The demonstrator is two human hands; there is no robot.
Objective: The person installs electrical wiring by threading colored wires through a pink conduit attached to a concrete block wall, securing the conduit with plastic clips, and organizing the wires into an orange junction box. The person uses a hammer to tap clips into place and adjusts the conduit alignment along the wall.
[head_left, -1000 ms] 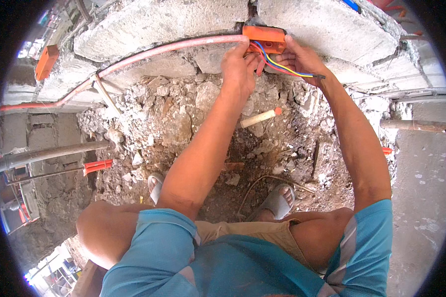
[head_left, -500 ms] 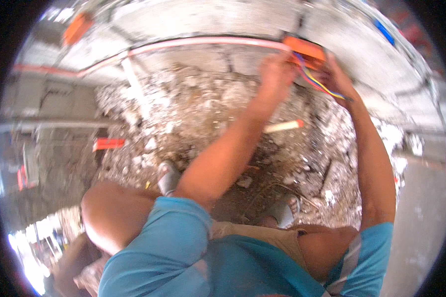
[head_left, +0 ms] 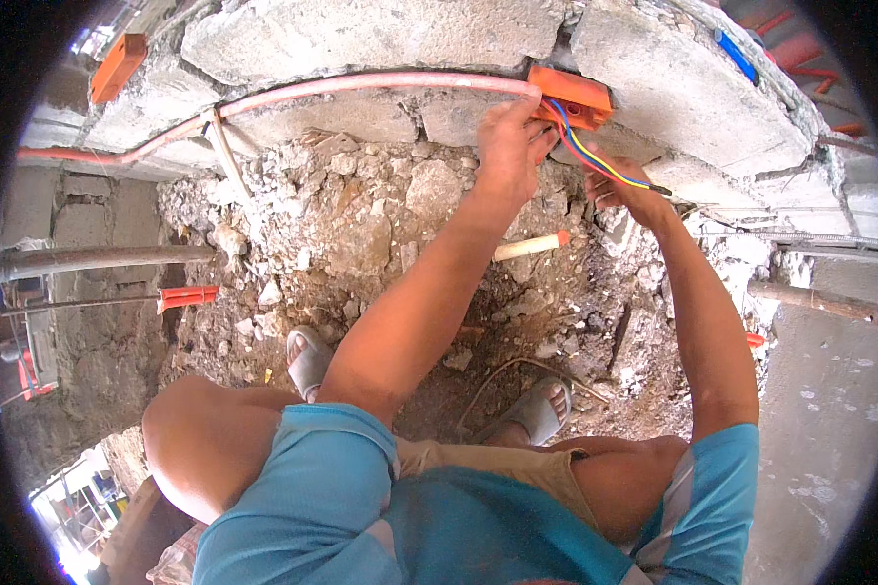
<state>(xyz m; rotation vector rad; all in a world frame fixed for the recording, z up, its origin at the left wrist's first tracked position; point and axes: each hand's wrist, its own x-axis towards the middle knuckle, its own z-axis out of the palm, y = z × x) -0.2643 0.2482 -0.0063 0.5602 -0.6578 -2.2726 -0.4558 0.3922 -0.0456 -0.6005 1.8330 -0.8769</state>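
Observation:
An orange electrical box (head_left: 570, 97) sits at the wall, beside the end of a pink conduit pipe (head_left: 361, 85). My left hand (head_left: 505, 148) is closed at that pipe end, thumb and fingertips against it right next to the box. Red, yellow and blue wires (head_left: 600, 163) come out of the box and bend down to the right, ending in a black tip. Just below the box my right hand (head_left: 632, 187) has its fingers loosely bent and apart. The wires pass across the top of this hand, and I see nothing gripped in it.
Rubble (head_left: 361, 224) covers the ground at the wall's foot. A pale pipe piece (head_left: 529, 246) with an orange end lies there. An orange piece (head_left: 187, 296) and a grey pole (head_left: 102, 258) are at left. A second orange box (head_left: 118, 67) is at upper left.
My right hand has come off the right side of the box and moved down below it. My left hand stays by the pipe end. The whole view has shifted slightly and sharpened.

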